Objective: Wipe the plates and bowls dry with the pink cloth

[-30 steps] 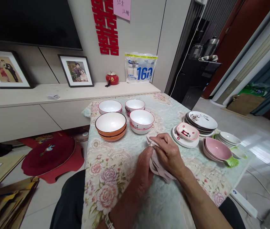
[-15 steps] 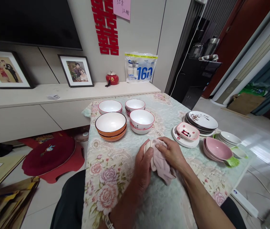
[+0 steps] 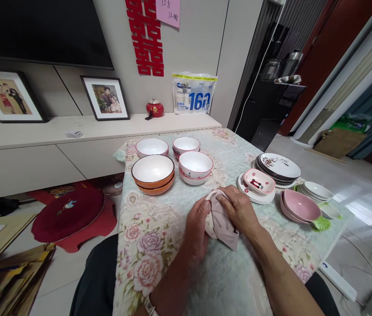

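Observation:
My left hand (image 3: 196, 228) is closed around the edge of a small pale dish (image 3: 209, 227), which is mostly covered, so its exact shape cannot be made out. A pinkish cloth (image 3: 224, 226) is wrapped over the dish and hangs down on its right side. With bent fingers, my right hand (image 3: 241, 210) grips the cloth and presses it against the dish. Both hands are over the front middle of the table. Just beyond the right hand sits a pink square bowl (image 3: 259, 181) on a stack of white plates (image 3: 261, 199).
Orange bowls (image 3: 155, 186) and white bowls (image 3: 195, 166) stand stacked on the flowered tablecloth (image 3: 149, 245). Large plates (image 3: 280, 166), pink leaf-shaped bowls (image 3: 301, 205) and small white bowls (image 3: 317, 191) line the right side. A red stool (image 3: 70, 215) is left of the table.
My right hand has shifted slightly to the right and turned over the dish, pulling the cloth with it. The cloth's hanging end is bunched differently. My left hand stays nearly in place.

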